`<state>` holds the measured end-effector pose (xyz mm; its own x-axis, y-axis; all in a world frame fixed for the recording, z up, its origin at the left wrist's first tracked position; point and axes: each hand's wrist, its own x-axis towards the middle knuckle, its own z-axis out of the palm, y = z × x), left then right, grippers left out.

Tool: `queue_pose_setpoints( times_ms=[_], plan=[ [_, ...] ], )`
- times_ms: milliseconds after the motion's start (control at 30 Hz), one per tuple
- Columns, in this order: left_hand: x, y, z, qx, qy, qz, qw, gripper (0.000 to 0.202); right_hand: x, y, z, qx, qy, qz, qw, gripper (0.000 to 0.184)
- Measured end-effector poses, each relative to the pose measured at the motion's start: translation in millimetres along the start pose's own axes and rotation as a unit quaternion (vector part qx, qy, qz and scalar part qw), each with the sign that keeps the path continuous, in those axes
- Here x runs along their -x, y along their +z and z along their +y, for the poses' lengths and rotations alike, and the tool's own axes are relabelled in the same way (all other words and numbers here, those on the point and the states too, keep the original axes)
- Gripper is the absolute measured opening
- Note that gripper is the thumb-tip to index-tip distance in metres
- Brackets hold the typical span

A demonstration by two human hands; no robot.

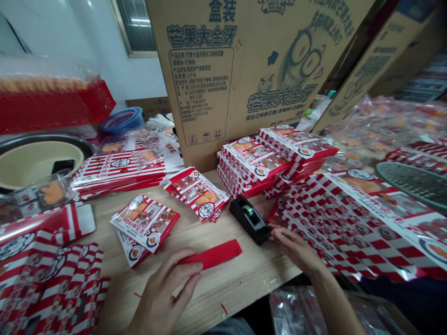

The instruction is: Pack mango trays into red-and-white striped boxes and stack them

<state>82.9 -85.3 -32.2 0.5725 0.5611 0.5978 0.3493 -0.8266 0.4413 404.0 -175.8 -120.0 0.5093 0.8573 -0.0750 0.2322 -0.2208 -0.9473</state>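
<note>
The left hand (163, 284) has its grip closed on one end of a red box (221, 254) on the tabletop (256, 267); the right hand (296, 247) touches a tape dispenser (246, 218), its grip unclear. Beyond, stacked boxes (256, 157) front a carton (240, 88).

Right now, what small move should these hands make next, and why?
Probably draw a little tape from the black dispenser with the right hand: its fingertips are at the dispenser's near end, while the left hand steadies the red piece on the table.
</note>
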Motion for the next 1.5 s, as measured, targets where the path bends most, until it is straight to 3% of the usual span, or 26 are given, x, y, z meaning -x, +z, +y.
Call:
queue_pose_setpoints(
  times_ms=[233, 333, 467, 567, 667, 733, 800, 900, 1000, 1067, 1133, 1200, 1267, 1333, 1433, 1500],
  plan=[
    [1.6, 16.0, 8.8, -0.011, 0.011, 0.026, 1.000, 0.016, 7.8, 22.0, 36.9, 0.008, 0.024, 0.166, 0.986, 0.044],
    [3.4, 23.2, 11.9, -0.017, -0.006, 0.029, 0.999, 0.016, 17.8, 24.9, 33.7, 0.002, 0.050, 0.207, 0.977, 0.043],
    [5.3, 29.1, 14.5, -0.016, -0.024, 0.042, 0.999, 0.012, 59.0, 41.7, -15.6, -0.042, 0.056, 0.206, 0.976, 0.045],
    [6.8, 31.4, 16.0, -0.002, -0.021, 0.041, 0.999, 0.010, 89.5, 74.6, -74.2, -0.212, 0.039, 0.103, 0.971, 0.080],
    [9.0, 30.1, 17.4, -0.001, -0.020, 0.029, 0.999, 0.012, 97.9, 109.6, -118.0, -0.298, 0.024, 0.048, 0.953, 0.093],
    [8.5, 26.6, 18.3, -0.009, -0.016, 0.011, 1.000, 0.015, 93.4, 124.8, -128.9, -0.315, 0.039, 0.043, 0.947, 0.095],
    [3.9, 22.0, 19.3, -0.021, 0.004, -0.029, 0.999, 0.023, 87.5, 133.1, -126.2, -0.316, 0.049, 0.052, 0.946, 0.096],
    [-8.3, 15.0, 19.2, -0.036, 0.030, -0.101, 0.994, 0.033, 83.2, 141.1, -103.6, -0.302, 0.048, 0.063, 0.950, 0.095],
    [-13.9, 3.4, 15.1, -0.043, 0.028, -0.110, 0.993, 0.034, 80.1, 147.6, -68.0, -0.251, 0.042, 0.066, 0.965, 0.085],
    [-7.7, -11.1, 11.4, -0.071, 0.012, -0.075, 0.995, 0.034, 72.5, 147.4, -44.9, -0.164, 0.007, 0.067, 0.984, 0.065],
    [4.2, -29.4, 7.7, -0.138, -0.016, -0.003, 0.990, 0.039, 57.2, 142.5, -29.5, -0.037, -0.088, 0.088, 0.992, 0.042],
    [15.8, -45.3, 2.0, -0.220, -0.046, 0.103, 0.969, 0.052, 35.0, 137.3, -24.8, 0.095, -0.221, 0.125, 0.962, 0.032],
    [22.7, -51.6, -9.7, -0.266, -0.063, 0.191, 0.943, 0.064, 9.0, 137.6, -28.2, 0.213, -0.320, 0.128, 0.914, 0.033],
    [25.8, -45.1, -28.8, -0.274, -0.075, 0.204, 0.937, 0.064, -16.1, 145.8, -33.1, 0.283, -0.361, 0.092, 0.884, 0.042],
    [31.0, -19.8, -60.0, -0.252, -0.094, 0.100, 0.958, 0.048, -43.7, 164.4, -32.5, 0.288, -0.383, 0.042, 0.877, 0.048],
    [36.6, -2.4, -72.5, -0.208, -0.125, 0.061, 0.968, 0.038, -52.1, 171.0, -27.5, 0.262, -0.393, 0.041, 0.880, 0.043]
  ],
)
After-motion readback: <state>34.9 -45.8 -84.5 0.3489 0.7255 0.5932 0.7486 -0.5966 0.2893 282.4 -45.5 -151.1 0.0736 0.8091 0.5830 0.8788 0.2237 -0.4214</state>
